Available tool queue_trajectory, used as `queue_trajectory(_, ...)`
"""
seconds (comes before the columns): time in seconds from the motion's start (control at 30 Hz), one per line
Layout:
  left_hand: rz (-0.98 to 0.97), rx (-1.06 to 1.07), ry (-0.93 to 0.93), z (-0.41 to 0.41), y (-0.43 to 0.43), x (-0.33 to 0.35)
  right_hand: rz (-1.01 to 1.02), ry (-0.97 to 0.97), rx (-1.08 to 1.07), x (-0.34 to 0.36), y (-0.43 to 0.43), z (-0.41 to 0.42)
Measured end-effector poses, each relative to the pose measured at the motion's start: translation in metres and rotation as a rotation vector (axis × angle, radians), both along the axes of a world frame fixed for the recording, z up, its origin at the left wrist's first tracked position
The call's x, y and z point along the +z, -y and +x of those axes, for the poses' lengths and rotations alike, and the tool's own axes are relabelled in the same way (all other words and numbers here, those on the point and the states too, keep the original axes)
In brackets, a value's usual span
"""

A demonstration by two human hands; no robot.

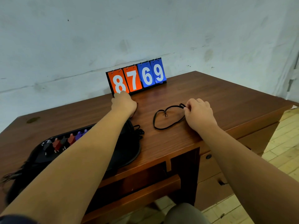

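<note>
Right of centre on the desk (210, 88), the right hand (199, 113) pinches the limp, light black cord (161, 129) by its bunched end, a sound hold, while the left hand (123, 102), grip unclear, touches the flimsy orange 8 card (119, 83) at its lower edge.

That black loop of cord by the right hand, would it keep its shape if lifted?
Probably not: the black cord lies in a loose, uneven loop on the desk, so it looks floppy and should droop. It is thin, so likely very light. The right hand pinches one spot; the rest would probably dangle.
</note>
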State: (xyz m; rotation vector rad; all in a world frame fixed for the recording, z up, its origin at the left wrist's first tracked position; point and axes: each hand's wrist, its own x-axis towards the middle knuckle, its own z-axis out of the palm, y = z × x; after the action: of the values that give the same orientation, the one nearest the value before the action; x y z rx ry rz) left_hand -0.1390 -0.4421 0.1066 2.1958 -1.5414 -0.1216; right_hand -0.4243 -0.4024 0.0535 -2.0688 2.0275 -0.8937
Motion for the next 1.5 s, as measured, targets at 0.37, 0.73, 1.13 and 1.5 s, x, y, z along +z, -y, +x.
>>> queue_trajectory(0.37,0.167,-0.552,0.106,-0.094,-0.019,-0.009,-0.067,0.163,0.147,-0.004,0.004,-0.006)
queue_trajectory(0.73,0.149,-0.442,-0.026,-0.096,-0.008,0.003,0.058,0.362,0.134,0.002,0.001,-0.006)
queue_trajectory(1.13,-0.083,-0.561,-0.315,-0.056,-0.095,0.129,0.054,0.568,0.145,0.039,-0.048,0.01)
queue_trajectory(1.5,-0.135,-0.639,-0.084,-0.004,-0.186,0.22,-0.01,0.849,0.565,0.166,-0.12,0.092)
